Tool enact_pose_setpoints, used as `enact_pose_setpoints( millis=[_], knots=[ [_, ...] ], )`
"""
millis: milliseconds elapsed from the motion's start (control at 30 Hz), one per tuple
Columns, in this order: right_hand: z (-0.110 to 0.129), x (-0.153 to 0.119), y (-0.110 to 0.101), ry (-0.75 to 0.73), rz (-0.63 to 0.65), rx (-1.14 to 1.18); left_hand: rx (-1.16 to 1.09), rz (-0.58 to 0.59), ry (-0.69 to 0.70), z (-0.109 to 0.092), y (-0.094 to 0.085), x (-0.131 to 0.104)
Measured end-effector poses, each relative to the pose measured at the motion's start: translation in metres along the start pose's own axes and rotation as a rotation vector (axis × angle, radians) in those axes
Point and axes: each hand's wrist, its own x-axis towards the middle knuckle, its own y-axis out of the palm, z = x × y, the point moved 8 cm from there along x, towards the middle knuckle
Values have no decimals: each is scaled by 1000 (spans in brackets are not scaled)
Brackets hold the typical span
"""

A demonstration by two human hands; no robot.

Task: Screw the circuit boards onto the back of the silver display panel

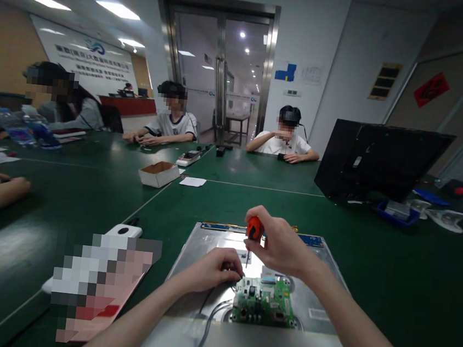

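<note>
A metal display panel (187, 279) lies in front of me, with a green circuit board (263, 304) on its middle. My right hand (276, 241) is closed around the red-and-black handle of a screwdriver (254, 228). The thin shaft points down toward the upper left corner of the board; whether its tip touches anything I cannot tell. My left hand (219, 269) rests low beside that corner, its fingers curled together. What those fingers hold, if anything, is hidden. Grey cables (212, 318) run from the board's left side toward me.
An open cardboard box (159, 174) and a paper slip (193, 181) lie beyond the panel. A black monitor (382, 159) and a blue tray (399, 213) stand to the right. At left are a white device (124, 231) and a co-worker's hands (2, 191). Other people sit across the table.
</note>
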Motion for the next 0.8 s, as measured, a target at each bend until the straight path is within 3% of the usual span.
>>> enact_pose_setpoints(
  millis=[800],
  knots=[
    [2, 1, 5, 0, 93, 36, 7, -3, -17, 1, 0, -2]
  ],
)
